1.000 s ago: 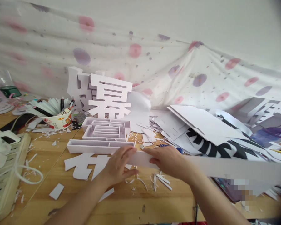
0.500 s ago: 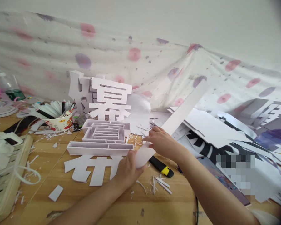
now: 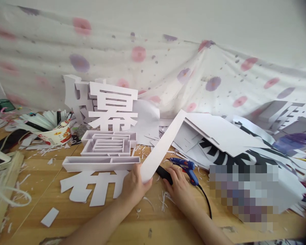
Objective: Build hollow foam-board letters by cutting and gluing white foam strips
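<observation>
A long white board strip [image 3: 162, 148] rises at a slant towards the back right, its lower end pinched in my left hand [image 3: 134, 182]. My right hand [image 3: 180, 187] rests on the tabletop with its fingers over the black utility knife [image 3: 163, 173], whose rear end is covered by the palm. Just behind that hand lies a blue glue gun [image 3: 185, 164] with a black cord. Left of my hands, a partly built white raised character [image 3: 102, 165] has thin walls standing on its upper part, while its lower part is flat.
Finished white letter pieces [image 3: 113, 103] stand against the flowered curtain [image 3: 173, 71]. A paper bowl [image 3: 56, 135] holding white sticks sits at the left, near a power strip [image 3: 12, 177]. Stacked white boards [image 3: 226, 132] fill the right side. Thin offcuts [image 3: 165, 200] lie scattered around.
My right hand has left the strip and come down onto the utility knife, uncovering the glue gun. The left hand still holds the strip. The view has shifted slightly right.
</observation>
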Demonstrator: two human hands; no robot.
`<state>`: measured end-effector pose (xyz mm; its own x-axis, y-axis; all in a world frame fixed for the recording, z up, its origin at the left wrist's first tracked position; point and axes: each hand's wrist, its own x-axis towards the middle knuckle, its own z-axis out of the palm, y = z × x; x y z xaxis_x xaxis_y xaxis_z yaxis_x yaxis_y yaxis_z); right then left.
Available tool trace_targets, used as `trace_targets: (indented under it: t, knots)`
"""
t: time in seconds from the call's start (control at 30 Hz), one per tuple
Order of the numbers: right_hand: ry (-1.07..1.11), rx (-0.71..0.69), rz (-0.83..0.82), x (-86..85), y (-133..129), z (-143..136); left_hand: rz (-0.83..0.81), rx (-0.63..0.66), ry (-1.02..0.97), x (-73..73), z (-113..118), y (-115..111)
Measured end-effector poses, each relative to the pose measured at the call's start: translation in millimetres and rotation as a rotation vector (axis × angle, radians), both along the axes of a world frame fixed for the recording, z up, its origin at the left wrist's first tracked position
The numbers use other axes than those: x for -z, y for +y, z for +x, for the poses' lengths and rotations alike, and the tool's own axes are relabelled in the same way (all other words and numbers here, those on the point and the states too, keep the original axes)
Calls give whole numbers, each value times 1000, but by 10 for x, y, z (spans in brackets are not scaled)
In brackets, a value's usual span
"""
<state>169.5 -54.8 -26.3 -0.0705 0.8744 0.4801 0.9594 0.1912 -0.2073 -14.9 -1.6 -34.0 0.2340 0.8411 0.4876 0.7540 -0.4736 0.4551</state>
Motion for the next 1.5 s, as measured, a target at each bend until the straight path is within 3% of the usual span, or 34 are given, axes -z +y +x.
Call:
trace_targets:
  t: [0.13,0.27,0.43,0.6,0.77,0.9,1.07,1.5]
  knots:
    - [-24,-15,-90,135,93,9,85,-16,7,56,32,-3]
    - [-127,22,-136,119,126,-27,119,-4,69,93,37,-16]
    - [-267,47,-183,-37,-59,67,54,6,203,7,14,-64]
    - [-159,145,-323,-170,-240,240,-3,42,322,-96,44,-120]
    - [-55,123,-404,-376,-296,300,79,72,292,-34,22,-168]
    - [-5,120,-365,-546,-320,344,175,256,244,71,-83,-205]
    - [36,-66,-385,-603,-247,336,227,429,326,154,-102,-192]
    - [-129,-299,-457,-464,130,161,148,478,341,65,-51,-183]
